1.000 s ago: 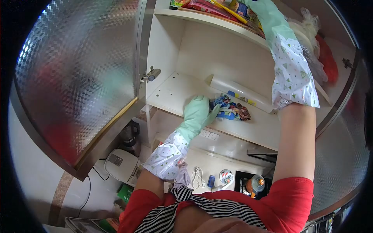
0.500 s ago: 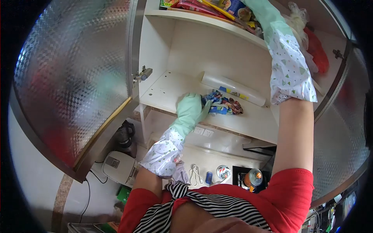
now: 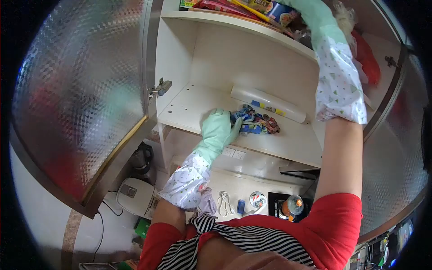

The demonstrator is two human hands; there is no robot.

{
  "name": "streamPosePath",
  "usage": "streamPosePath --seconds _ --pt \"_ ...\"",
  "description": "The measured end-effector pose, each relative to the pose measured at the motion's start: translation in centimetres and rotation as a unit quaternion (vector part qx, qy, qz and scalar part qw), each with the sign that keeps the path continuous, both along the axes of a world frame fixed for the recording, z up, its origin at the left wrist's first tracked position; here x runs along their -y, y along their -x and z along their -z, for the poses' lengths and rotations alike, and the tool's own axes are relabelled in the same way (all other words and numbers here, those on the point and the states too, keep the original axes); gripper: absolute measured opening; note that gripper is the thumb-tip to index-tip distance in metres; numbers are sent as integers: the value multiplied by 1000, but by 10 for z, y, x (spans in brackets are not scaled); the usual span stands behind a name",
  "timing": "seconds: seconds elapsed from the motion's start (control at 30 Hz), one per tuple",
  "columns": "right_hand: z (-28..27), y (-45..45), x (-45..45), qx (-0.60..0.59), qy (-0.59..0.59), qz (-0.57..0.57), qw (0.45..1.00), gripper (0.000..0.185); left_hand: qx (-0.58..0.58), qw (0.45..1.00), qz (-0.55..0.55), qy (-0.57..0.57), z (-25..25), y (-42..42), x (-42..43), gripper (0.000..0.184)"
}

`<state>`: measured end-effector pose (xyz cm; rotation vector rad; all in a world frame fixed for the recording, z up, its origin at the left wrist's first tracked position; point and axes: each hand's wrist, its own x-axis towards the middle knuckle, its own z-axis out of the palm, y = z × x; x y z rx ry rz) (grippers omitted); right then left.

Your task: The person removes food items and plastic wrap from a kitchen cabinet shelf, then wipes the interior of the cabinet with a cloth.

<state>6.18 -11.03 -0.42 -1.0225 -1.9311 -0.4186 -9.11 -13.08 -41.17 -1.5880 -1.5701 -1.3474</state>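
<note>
Hands apart: left hand [image 3: 216,125] flat near lower shelf's [image 3: 191,108] front edge, thumb against crumpled cloth [image 3: 256,122], likely for support; right hand [image 3: 315,15] reaches by blue packet [image 3: 280,14] above upper shelf's [image 3: 216,19] front edge, grip unclear.

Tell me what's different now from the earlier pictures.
The right gloved hand has moved rightward along the upper shelf, exposing more of the blue round package. Whether it grasped or released anything is unclear. The view has shifted slightly. The left gloved hand is still against the crumpled cloth on the lower shelf; the cloth and white roll stayed put.
</note>
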Motion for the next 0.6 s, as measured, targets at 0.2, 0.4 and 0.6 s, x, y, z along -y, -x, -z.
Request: streamPosePath --seconds 0.2,0.4,0.6 --pt "19 0 -28 2 -75 15 997 60 7 1000 11 5 -3 -1 4 36" --pt "20 -8 -2 59 -162 79 982 61 13 1000 21 8 -3 -1 4 37" --pt "23 -17 35 -19 -256 -18 966 42 5 1000 10 22 -5 -2 4 36"
